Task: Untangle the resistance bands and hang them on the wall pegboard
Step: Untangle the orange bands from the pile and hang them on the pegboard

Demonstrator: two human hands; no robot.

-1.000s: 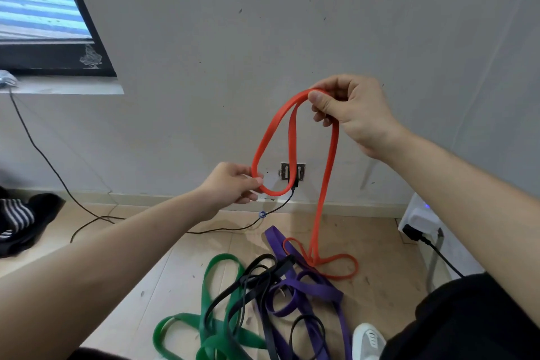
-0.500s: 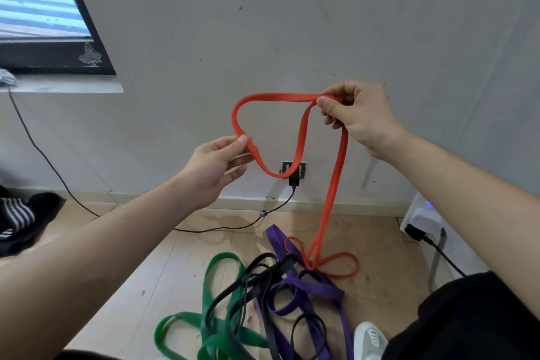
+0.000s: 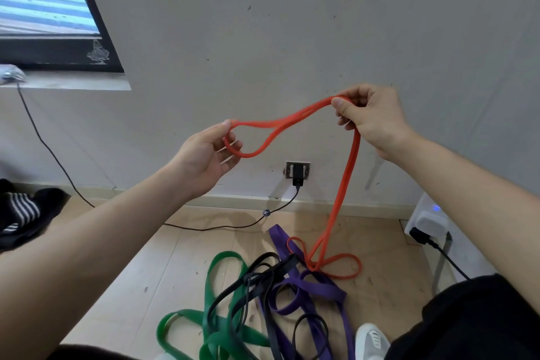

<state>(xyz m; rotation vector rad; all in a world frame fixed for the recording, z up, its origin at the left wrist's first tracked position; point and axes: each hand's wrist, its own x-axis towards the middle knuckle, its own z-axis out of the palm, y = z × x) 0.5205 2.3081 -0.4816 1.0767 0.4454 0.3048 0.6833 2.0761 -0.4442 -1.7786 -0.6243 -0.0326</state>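
The right hand (image 3: 369, 120) pinches the orange band (image 3: 344, 184), whose tail hangs below it to the floor tangle. The half-open left hand (image 3: 204, 155) hooks its loop, now pulled flatter and wider than before.

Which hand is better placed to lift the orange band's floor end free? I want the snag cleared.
Probably the right hand: it pinches the orange band where the strands drop straight to the pile. The left hand only holds the side loop.
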